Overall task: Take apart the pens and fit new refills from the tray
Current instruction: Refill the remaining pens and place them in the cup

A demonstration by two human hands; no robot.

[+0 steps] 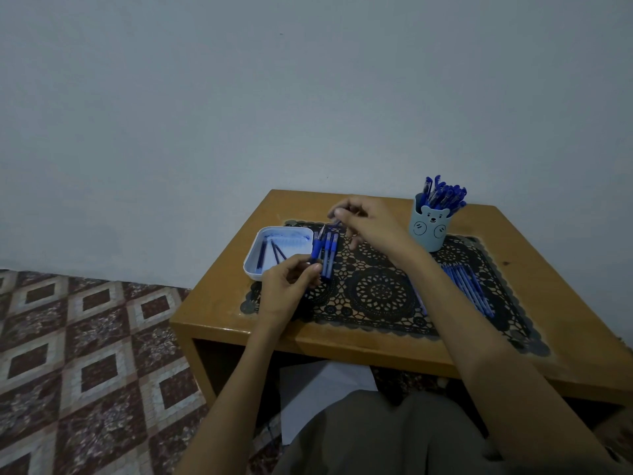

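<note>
Currently the pen (317, 250) being worked on sits just right of the white tray (251, 265). Its long axis runs away from the person, with the fine tip toward the wall and the blue grip below it. The left hand (289, 289) pinches its near end between thumb and curled fingers. The right hand (371, 224) hovers beyond the tip, apart from the left, with thumb and forefinger closed on a small bluish piece (337, 221) too blurred to identify.

Two more pens (331, 258) lie parallel just beside the held one, and dark refills (274, 253) lie in the tray. A pale blue cup (428, 231) drawn with a bear's face holds a bunch of capped pens (443, 193). Any print on the pens is too small to read. Another row of pens (467, 289) lies to the right on a black lace mat (380, 293).

The mat covers a low wooden table (219, 303) set against a plain grey-blue wall (239, 97). To the left is a diamond-patterned floor (85, 354), and white paper (322, 389) lies under the table.
</note>
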